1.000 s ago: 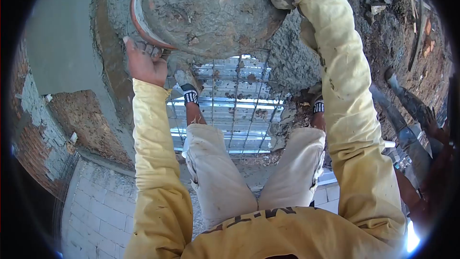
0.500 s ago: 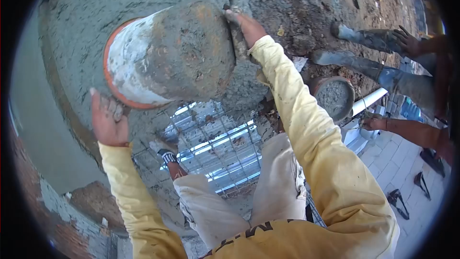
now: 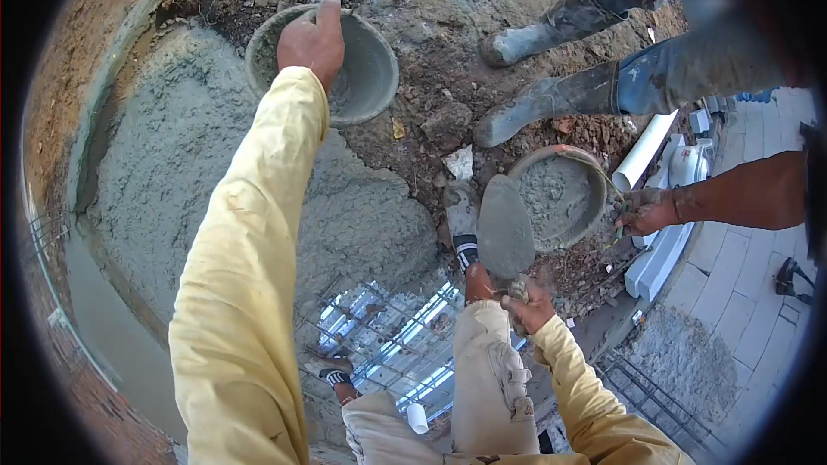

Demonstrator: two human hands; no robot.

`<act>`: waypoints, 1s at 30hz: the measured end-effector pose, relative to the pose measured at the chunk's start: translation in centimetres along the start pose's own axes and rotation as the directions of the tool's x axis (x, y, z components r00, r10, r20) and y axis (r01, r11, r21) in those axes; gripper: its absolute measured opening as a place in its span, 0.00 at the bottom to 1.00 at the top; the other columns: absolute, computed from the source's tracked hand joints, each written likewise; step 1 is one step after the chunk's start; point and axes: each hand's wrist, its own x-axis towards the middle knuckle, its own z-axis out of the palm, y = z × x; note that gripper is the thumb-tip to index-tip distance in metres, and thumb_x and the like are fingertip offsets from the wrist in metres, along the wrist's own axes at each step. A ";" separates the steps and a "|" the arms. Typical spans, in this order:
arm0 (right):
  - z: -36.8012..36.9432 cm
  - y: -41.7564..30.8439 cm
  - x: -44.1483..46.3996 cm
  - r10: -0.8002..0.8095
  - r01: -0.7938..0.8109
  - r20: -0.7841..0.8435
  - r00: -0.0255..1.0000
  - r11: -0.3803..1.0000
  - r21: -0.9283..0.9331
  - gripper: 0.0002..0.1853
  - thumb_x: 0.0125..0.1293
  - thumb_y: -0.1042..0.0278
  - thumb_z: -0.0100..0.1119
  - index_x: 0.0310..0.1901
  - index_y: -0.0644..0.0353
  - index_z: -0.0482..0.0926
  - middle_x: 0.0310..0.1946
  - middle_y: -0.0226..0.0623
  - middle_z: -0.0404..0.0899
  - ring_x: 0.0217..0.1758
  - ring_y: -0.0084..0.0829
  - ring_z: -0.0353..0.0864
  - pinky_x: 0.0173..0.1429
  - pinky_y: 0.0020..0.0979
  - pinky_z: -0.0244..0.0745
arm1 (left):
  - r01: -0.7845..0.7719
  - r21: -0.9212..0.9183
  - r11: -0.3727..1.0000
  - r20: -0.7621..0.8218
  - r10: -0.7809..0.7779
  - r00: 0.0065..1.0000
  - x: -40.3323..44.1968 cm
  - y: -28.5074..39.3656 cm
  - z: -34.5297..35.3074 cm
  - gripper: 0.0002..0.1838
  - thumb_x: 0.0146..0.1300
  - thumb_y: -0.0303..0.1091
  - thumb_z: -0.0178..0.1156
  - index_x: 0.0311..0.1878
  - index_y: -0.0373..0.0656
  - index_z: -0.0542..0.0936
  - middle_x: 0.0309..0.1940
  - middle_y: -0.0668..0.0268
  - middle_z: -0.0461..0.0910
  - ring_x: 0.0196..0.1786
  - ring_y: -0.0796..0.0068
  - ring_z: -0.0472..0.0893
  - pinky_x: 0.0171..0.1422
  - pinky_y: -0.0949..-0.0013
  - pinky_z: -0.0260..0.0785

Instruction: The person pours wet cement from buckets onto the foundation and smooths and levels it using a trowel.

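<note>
My left hand (image 3: 312, 47) reaches far forward and is closed on the rim of a mortar-caked bucket (image 3: 370, 60). The bucket's mouth faces up, and grey residue coats its inside wall. In my right hand (image 3: 530, 306), low and to the right, is the handle of a trowel (image 3: 506, 226) with a rounded, cement-covered blade. That blade is beside a second bucket (image 3: 594, 181), overlapping its near-left rim in view. Wet concrete (image 3: 560, 194) sits in this second bucket. A broad mass of wet concrete (image 3: 345, 215) spreads below my left arm.
A co-worker's hand (image 3: 646, 211) is at the second bucket's right side. Muddy boots (image 3: 551, 103) stand on the dirt beyond. Steel mesh (image 3: 388, 336) lies between my feet over shiny sheeting. A white pipe (image 3: 646, 151) and paving (image 3: 741, 241) are on the right.
The bucket, earlier tipped over the concrete between both my hands, now stands mouth up farther out with only my left hand on it. My right hand has left it and holds the trowel.
</note>
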 end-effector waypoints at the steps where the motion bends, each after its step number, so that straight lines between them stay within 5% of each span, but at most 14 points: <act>1: -1.0 0.5 -1.7 0.119 -0.119 -0.007 0.993 0.992 0.051 0.24 0.61 0.67 0.61 0.59 0.60 0.70 0.47 0.31 0.78 0.50 0.23 0.74 0.56 0.29 0.68 | -0.120 0.097 0.988 -0.030 0.123 0.992 2.2 0.8 0.7 0.34 0.63 0.62 0.44 0.41 0.35 0.81 0.38 0.43 0.79 0.48 0.46 0.78 0.53 0.59 0.66; 4: -2.7 1.8 -4.6 0.177 -0.174 -0.025 0.984 0.980 0.093 0.25 0.61 0.66 0.62 0.59 0.61 0.70 0.45 0.30 0.78 0.47 0.23 0.74 0.53 0.29 0.70 | -0.321 0.241 0.916 0.050 0.319 0.947 7.2 6.2 2.2 0.38 0.59 0.64 0.51 0.53 0.32 0.76 0.43 0.45 0.80 0.49 0.59 0.79 0.56 0.62 0.65; 6: -3.5 2.3 -4.9 0.123 -0.121 -0.041 0.991 0.991 0.064 0.25 0.60 0.64 0.63 0.57 0.61 0.71 0.43 0.29 0.78 0.46 0.23 0.74 0.52 0.29 0.70 | -0.260 0.025 0.965 -0.108 0.261 0.959 6.3 11.3 3.5 0.26 0.62 0.54 0.49 0.37 0.39 0.82 0.27 0.57 0.82 0.32 0.66 0.81 0.39 0.64 0.70; 8: -4.1 3.1 -6.2 0.112 -0.110 -0.074 0.991 0.994 0.026 0.24 0.59 0.63 0.65 0.56 0.60 0.71 0.41 0.29 0.78 0.44 0.23 0.74 0.51 0.28 0.69 | -0.262 0.257 0.930 0.127 0.237 0.963 5.2 13.9 4.7 0.31 0.57 0.63 0.55 0.38 0.39 0.80 0.30 0.61 0.82 0.35 0.69 0.80 0.44 0.67 0.71; 10: -4.7 4.6 -7.7 0.089 -0.104 -0.145 0.985 0.989 -0.104 0.23 0.56 0.64 0.66 0.52 0.60 0.72 0.38 0.29 0.77 0.41 0.24 0.72 0.49 0.28 0.69 | -0.499 0.323 0.804 0.362 0.382 0.850 8.2 7.6 9.5 0.46 0.56 0.65 0.56 0.62 0.28 0.66 0.53 0.40 0.74 0.57 0.55 0.75 0.63 0.61 0.64; 12: -4.1 4.1 -10.2 0.012 -0.053 -0.313 0.950 0.991 -0.123 0.22 0.55 0.68 0.66 0.51 0.60 0.72 0.37 0.29 0.76 0.40 0.23 0.72 0.47 0.29 0.70 | -0.299 0.143 0.944 0.599 0.158 0.785 -1.5 7.0 12.4 0.50 0.55 0.64 0.58 0.67 0.29 0.58 0.63 0.38 0.62 0.66 0.50 0.66 0.68 0.59 0.60; 13: -4.1 5.5 -11.7 0.046 -0.072 -0.406 0.913 0.996 -0.049 0.21 0.55 0.69 0.65 0.50 0.60 0.72 0.36 0.29 0.76 0.40 0.23 0.72 0.46 0.29 0.70 | -0.175 0.069 0.982 0.714 0.073 0.696 -7.2 7.4 13.1 0.41 0.57 0.54 0.60 0.63 0.28 0.65 0.54 0.43 0.74 0.56 0.54 0.75 0.62 0.62 0.65; 15: -3.0 9.9 -15.5 0.125 -0.078 -0.549 0.827 0.991 0.108 0.19 0.55 0.72 0.65 0.49 0.59 0.72 0.36 0.28 0.75 0.39 0.22 0.72 0.44 0.28 0.70 | 0.061 -0.084 0.995 0.965 0.066 0.253 -16.6 3.8 16.8 0.34 0.58 0.48 0.61 0.60 0.32 0.68 0.53 0.53 0.75 0.58 0.64 0.74 0.64 0.65 0.63; 17: -2.5 9.5 -18.3 0.211 -0.098 -0.650 0.730 0.974 0.206 0.16 0.55 0.75 0.63 0.46 0.59 0.72 0.35 0.27 0.75 0.37 0.20 0.71 0.42 0.26 0.70 | -0.048 -0.137 0.989 0.981 0.142 0.136 -25.3 4.4 19.5 0.39 0.54 0.47 0.63 0.63 0.30 0.64 0.58 0.45 0.71 0.63 0.58 0.70 0.68 0.64 0.60; 20: -2.7 14.3 -21.9 0.345 -0.053 -0.741 0.576 0.920 0.387 0.15 0.58 0.75 0.59 0.47 0.58 0.71 0.35 0.30 0.75 0.33 0.21 0.74 0.34 0.25 0.73 | -0.066 -0.278 0.958 0.913 0.285 0.293 -34.0 3.8 27.9 0.53 0.45 0.48 0.67 0.68 0.27 0.51 0.63 0.39 0.62 0.67 0.50 0.64 0.71 0.62 0.55; 22: -3.5 14.7 -23.0 0.604 -0.178 -0.661 0.445 0.783 0.596 0.20 0.58 0.75 0.58 0.52 0.55 0.67 0.37 0.33 0.75 0.32 0.27 0.76 0.34 0.29 0.76 | 0.229 -0.332 0.915 0.908 0.245 0.340 -36.5 6.0 30.4 0.47 0.45 0.50 0.66 0.63 0.30 0.59 0.55 0.42 0.69 0.60 0.49 0.69 0.64 0.59 0.61; 26: -4.1 17.4 -24.9 0.698 -0.143 -0.668 0.257 0.711 0.688 0.24 0.55 0.64 0.60 0.54 0.51 0.66 0.38 0.31 0.74 0.30 0.29 0.71 0.31 0.38 0.66 | 0.546 -0.318 0.775 0.891 0.046 0.453 -38.6 8.1 28.1 0.32 0.48 0.46 0.63 0.53 0.34 0.72 0.40 0.54 0.77 0.46 0.58 0.77 0.54 0.61 0.66; 29: -6.3 22.1 -27.0 0.728 -0.262 -0.566 0.387 0.675 0.690 0.28 0.57 0.50 0.57 0.59 0.43 0.64 0.51 0.30 0.72 0.47 0.35 0.70 0.46 0.45 0.65 | 0.637 -0.654 0.408 0.705 0.024 0.709 -38.2 6.0 24.2 0.30 0.50 0.43 0.61 0.54 0.33 0.72 0.39 0.57 0.79 0.41 0.64 0.77 0.48 0.63 0.67; 30: -6.4 23.7 -27.5 0.746 -0.256 -0.549 0.376 0.654 0.712 0.28 0.57 0.50 0.57 0.59 0.43 0.63 0.52 0.31 0.72 0.49 0.36 0.69 0.47 0.46 0.65 | 0.696 -0.557 0.453 0.768 -0.036 0.639 -36.5 6.3 22.0 0.30 0.50 0.43 0.60 0.54 0.33 0.72 0.39 0.57 0.79 0.41 0.65 0.77 0.48 0.63 0.67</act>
